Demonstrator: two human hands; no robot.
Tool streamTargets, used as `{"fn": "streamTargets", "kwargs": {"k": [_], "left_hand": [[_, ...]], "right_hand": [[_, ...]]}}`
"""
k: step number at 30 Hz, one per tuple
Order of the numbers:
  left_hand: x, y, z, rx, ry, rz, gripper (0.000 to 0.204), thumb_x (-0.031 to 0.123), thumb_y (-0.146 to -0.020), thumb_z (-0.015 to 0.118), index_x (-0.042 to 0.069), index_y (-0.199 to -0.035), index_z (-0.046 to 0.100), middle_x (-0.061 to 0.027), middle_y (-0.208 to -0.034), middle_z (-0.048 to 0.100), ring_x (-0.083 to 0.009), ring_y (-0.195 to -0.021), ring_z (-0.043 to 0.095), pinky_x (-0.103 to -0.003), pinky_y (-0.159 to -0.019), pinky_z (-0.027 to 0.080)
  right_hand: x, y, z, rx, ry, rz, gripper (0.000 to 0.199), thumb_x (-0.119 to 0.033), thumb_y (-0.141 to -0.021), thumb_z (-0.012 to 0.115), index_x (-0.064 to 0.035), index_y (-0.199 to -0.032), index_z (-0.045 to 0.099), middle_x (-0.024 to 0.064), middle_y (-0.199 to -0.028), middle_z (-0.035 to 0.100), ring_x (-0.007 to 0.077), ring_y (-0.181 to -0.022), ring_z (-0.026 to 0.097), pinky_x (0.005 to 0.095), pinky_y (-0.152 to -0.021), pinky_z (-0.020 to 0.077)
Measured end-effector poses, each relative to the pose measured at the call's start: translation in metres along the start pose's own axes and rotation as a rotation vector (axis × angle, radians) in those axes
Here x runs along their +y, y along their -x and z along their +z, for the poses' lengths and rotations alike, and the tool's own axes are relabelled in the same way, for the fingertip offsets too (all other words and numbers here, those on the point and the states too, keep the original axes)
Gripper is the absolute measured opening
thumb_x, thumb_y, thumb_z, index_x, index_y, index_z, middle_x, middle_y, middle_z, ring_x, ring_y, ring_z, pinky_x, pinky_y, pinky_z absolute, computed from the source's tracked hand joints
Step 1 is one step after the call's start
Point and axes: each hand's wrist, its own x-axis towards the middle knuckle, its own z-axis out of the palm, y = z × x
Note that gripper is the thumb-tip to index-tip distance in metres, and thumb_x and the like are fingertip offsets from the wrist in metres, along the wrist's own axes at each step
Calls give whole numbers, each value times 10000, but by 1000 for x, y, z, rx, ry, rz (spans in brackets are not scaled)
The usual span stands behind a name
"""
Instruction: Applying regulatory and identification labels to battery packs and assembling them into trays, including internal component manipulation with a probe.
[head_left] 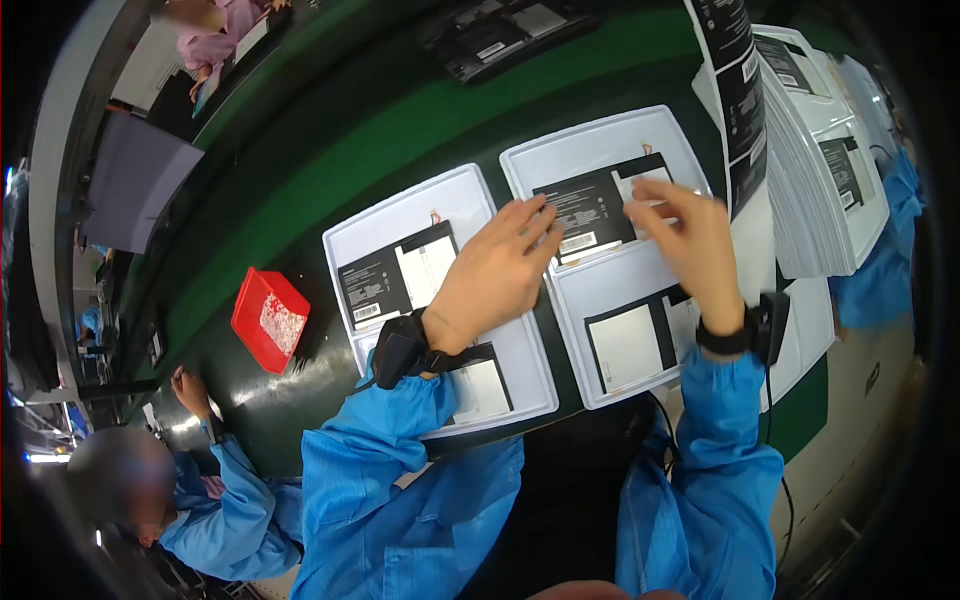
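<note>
A flat battery pack [590,215], black with printed labels and a pale silver section, lies in the upper compartment of the right white tray [560,150]. My left hand [497,265] reaches over the gap between two trays, its fingers stretched out at the pack's left edge. Above the pack's right end is my right hand [690,240], fingers bent and thumb slightly apart, with nothing visible in them. A second pack [620,350] lies in the lower compartment. In the left white tray [375,235] another labelled pack [375,285] sits above a silver-faced one [482,390], partly covered by my left forearm.
A red bin [270,320] of small pale pieces stands left on the dark bench. At right, a strip of black labels [740,90] hangs beside stacked white trays [815,200]. A co-worker in blue [225,510] sits lower left; another person in pink [225,35] is far left.
</note>
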Motion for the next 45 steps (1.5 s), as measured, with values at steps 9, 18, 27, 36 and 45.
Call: {"fn": "streamTargets", "kwargs": {"k": [9,18,27,36,45], "left_hand": [[45,-48,39,-98,118,-46,1082,667,-905,706,-99,-1576,341,-445,-1600,279,-605,-1525,218,-584,-1274,192],[88,-141,6,448,1550,-366,293,230,-1053,688,-19,-1207,700,-52,-1096,740,-118,-983,672,-280,-860,547],[100,-136,-14,464,1563,-413,308,205,-1052,683,-13,-1270,668,-70,-1150,727,-124,-1024,677,-272,-886,552],[97,-123,-15,356,1658,-410,364,231,-1059,659,-20,-1321,626,-94,-1209,713,-159,-1047,701,-298,-899,580],[60,-130,-2,177,1731,-641,739,566,-1101,475,-64,-1487,478,-210,-1499,556,-279,-1424,503,-427,-1214,358]], "right_hand": [[-19,34,-85,601,54,-241,253,-75,-985,704,30,-1214,724,160,-1131,770,222,-1014,749,288,-867,564],[3,8,-86,429,-28,-259,126,-51,-869,817,-40,-994,805,60,-961,796,150,-786,711,264,-653,487],[-26,-3,-89,433,-22,-330,121,-78,-868,822,-30,-972,782,60,-923,785,161,-775,720,274,-630,477],[-28,-5,-105,128,-115,-180,122,-84,-879,767,-27,-962,698,97,-1040,721,203,-895,676,335,-754,491],[-38,84,-72,604,-781,-173,149,-160,-1097,528,-26,-1129,471,224,-1310,578,243,-1016,610,378,-744,554]]}}
